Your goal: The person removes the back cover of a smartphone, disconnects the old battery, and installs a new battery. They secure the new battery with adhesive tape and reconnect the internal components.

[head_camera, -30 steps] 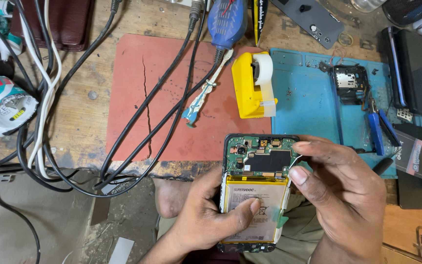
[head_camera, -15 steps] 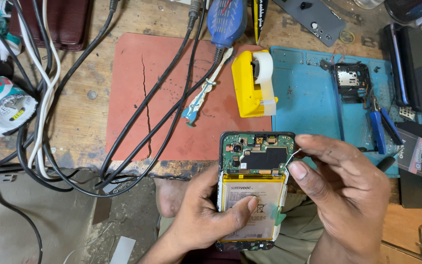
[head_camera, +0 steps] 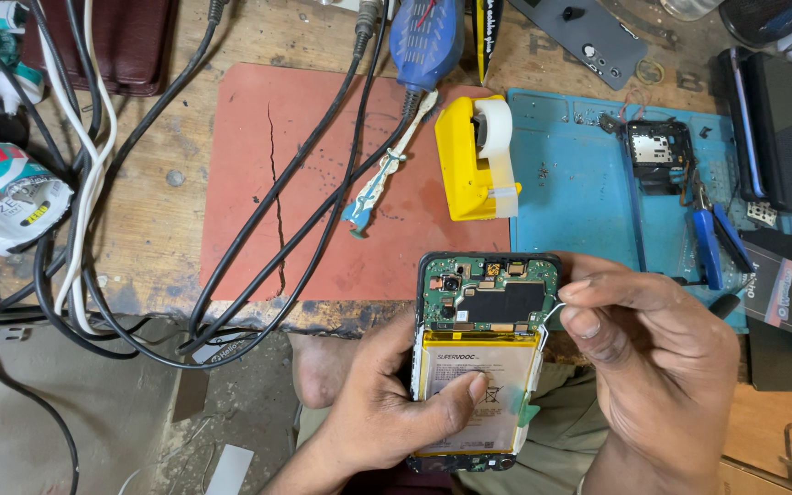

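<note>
down below the bench edge, the left hand cradles an opened phone from beneath, its back cover off. the fingers wrap the phone's left side and the thumb lies flat across the pale yellow battery. above the battery sits the green circuit board with a dark shield in its middle. the right hand is at the phone's right edge, thumb and forefinger pinched narrow on a thin white wire that curves out from beside the board. a small green tab sticks out at the battery's lower right.

the phone hangs over the person's lap, just in front of the wooden bench. on the bench a cracked red mat lies under several black cables, and a yellow tape dispenser stands where the red mat meets a blue mat. on the blue mat rest a small black phone part and blue-handled pliers. a blue tool lies at the top, near the dispenser.
</note>
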### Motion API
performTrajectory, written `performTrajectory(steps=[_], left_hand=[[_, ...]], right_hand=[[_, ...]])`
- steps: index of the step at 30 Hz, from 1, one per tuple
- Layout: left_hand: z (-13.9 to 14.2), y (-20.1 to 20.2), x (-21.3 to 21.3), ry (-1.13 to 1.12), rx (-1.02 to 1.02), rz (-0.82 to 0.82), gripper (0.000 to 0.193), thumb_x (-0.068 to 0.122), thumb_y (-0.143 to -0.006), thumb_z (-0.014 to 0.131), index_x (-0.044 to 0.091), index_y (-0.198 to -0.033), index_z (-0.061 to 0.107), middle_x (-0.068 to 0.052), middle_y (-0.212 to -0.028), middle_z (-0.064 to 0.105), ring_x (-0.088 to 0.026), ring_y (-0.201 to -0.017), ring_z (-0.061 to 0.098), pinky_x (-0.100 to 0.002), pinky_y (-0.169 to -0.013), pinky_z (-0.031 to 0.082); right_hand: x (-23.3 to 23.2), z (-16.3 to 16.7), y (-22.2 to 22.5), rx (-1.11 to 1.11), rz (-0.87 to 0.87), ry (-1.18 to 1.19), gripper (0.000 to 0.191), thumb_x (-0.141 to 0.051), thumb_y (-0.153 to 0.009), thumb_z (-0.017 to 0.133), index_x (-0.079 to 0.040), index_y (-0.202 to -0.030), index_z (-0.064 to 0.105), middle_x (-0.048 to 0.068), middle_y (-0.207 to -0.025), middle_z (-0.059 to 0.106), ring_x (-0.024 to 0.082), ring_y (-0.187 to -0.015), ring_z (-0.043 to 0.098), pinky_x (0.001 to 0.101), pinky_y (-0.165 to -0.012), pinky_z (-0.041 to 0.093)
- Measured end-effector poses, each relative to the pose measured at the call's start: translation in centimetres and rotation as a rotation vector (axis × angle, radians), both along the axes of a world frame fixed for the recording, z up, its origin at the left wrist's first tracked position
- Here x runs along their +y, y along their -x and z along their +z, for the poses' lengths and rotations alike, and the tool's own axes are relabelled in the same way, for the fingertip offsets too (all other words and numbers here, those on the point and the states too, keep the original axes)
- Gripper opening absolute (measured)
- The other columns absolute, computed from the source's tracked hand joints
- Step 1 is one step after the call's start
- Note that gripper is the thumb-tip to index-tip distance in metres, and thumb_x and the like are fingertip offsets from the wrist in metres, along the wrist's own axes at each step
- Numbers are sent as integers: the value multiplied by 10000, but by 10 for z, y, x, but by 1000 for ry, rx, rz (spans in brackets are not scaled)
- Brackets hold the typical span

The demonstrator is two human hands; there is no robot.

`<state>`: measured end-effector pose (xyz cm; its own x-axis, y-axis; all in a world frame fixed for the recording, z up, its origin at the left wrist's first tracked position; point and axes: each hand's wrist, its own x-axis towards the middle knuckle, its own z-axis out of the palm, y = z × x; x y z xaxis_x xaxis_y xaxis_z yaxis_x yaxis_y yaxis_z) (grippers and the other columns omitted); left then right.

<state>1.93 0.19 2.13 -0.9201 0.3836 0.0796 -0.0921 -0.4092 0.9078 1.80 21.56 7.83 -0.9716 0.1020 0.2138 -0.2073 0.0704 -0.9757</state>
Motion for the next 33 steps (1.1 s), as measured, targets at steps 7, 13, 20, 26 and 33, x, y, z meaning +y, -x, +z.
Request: performTrajectory(steps=[7,13,20,26,33], left_hand=[[0,0,3,-41,-16,-16,406,64,-938,719,-22,-1322,620,-59,-1140,732,-83,-1018,657,-277,-926,570],[-1,0,3,-36,-24,-16,403,62,-941,724,-27,-1321,620,-63,-1131,724,-80,-1008,647,-275,-912,568],[-3,1,3,-18,-27,-14,400,67,-934,725,-27,-1309,625,-63,-1109,730,-81,-990,656,-276,-893,575],[-2,2,4,-9,6,-11,398,70,-941,721,-25,-1315,624,-62,-1112,727,-80,-993,649,-276,-896,571],[3,3,5,24,19,0,409,49,-916,721,-15,-1310,631,-71,-1115,725,-90,-991,659,-279,-893,573]], right_hand=[[0,-2,2,-17,-42,-73,142,26,-994,721,90,-1117,694,215,-1146,732,138,-962,681,268,-917,566],[1,-7,1,-37,-69,-57,167,37,-978,735,95,-1130,699,192,-1095,737,127,-932,679,251,-889,560],[1,-8,2,-19,-49,-26,165,47,-984,735,102,-1135,698,191,-1094,738,135,-938,686,260,-916,569],[-1,-7,1,-30,-68,-12,169,64,-970,737,108,-1127,695,197,-1095,736,146,-949,693,265,-903,575],[-5,-4,3,0,-94,-44,258,88,-960,731,109,-1206,657,199,-1104,739,158,-971,713,285,-939,585]])
